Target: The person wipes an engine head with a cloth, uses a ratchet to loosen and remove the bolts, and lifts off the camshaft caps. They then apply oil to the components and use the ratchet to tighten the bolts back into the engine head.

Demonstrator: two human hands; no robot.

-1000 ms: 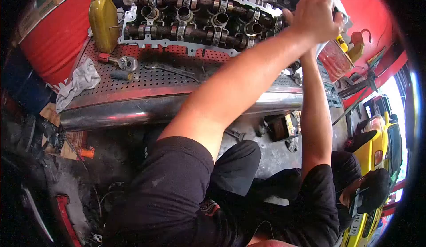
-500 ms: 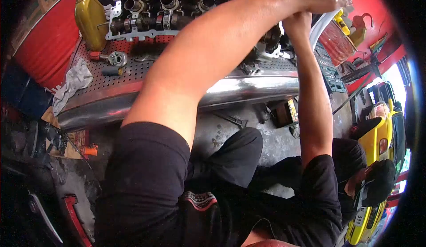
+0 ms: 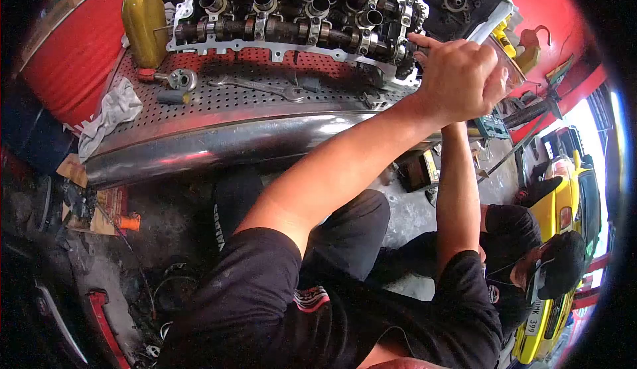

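A cylinder head [image 3: 285, 27] with camshafts lies on the perforated metal bench [image 3: 219, 113]. My left hand [image 3: 462, 80] is closed just off its right end, knuckles up, and what its curled fingers hold is hidden. A finger beside it reaches toward the sprocket end of the head. My right forearm [image 3: 459, 190] comes up beneath the left hand, which covers my right hand. A combination wrench [image 3: 259, 89] lies in front of the head. To its left are a ratchet [image 3: 178, 79] with a red-ended handle and a small dark cylinder [image 3: 174, 97].
A yellow-brown oil bottle [image 3: 144, 27] stands left of the head. A grey rag [image 3: 114, 115] hangs over the bench's left edge. Behind the hands is a dark engine part [image 3: 458, 0] on white material. A person in a black cap [image 3: 564, 263] is low at right, near a yellow car [image 3: 564, 206].
Both hands have come down and slightly left, from the far right corner to the near right end of the cylinder head. My left arm has uncovered the head and the wrench.
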